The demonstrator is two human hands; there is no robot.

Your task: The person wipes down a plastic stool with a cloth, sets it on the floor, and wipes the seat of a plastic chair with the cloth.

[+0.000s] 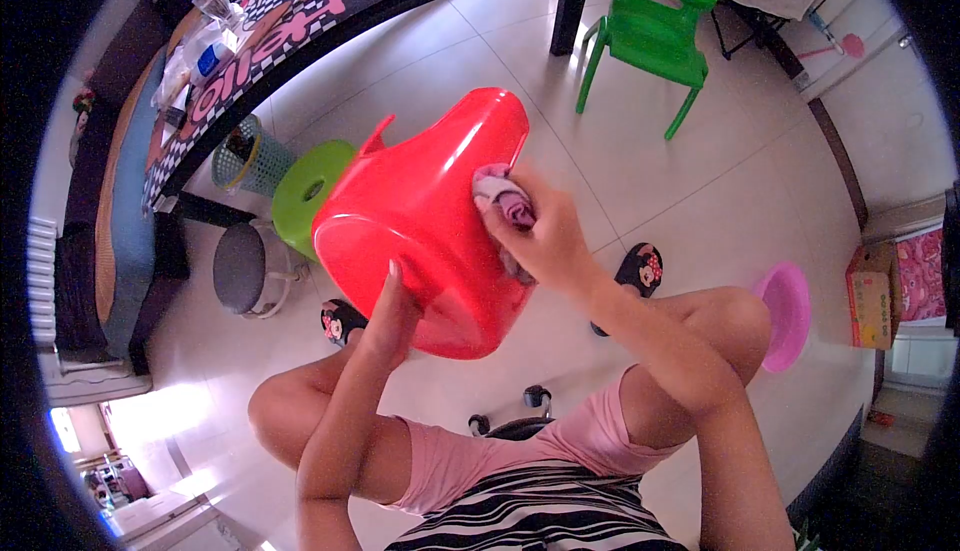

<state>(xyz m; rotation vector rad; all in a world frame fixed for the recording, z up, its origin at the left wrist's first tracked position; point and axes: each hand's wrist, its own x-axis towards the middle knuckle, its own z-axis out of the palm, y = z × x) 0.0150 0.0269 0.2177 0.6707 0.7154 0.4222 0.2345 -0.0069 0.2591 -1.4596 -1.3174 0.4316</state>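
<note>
A glossy red plastic stool (pixel 420 191) is held up, tilted, in front of my knees. My left hand (pixel 396 313) grips its near lower side; the thumb shows on the red surface, and the other fingers are hidden. My right hand (pixel 545 226) is closed round a bunched pink, white and purple cloth (pixel 506 197). That cloth presses against the right side of the stool, with a darker end hanging below the fingers.
A green chair (pixel 660 26) stands at the far right. Left of the red stool are a green stool (pixel 300 196), a mesh basket (pixel 252 159) and a grey round stool (pixel 240 269). A patterned table (pixel 240 91) runs along the upper left. A pink basin (pixel 785 317) and a cardboard box (pixel 872 296) lie right.
</note>
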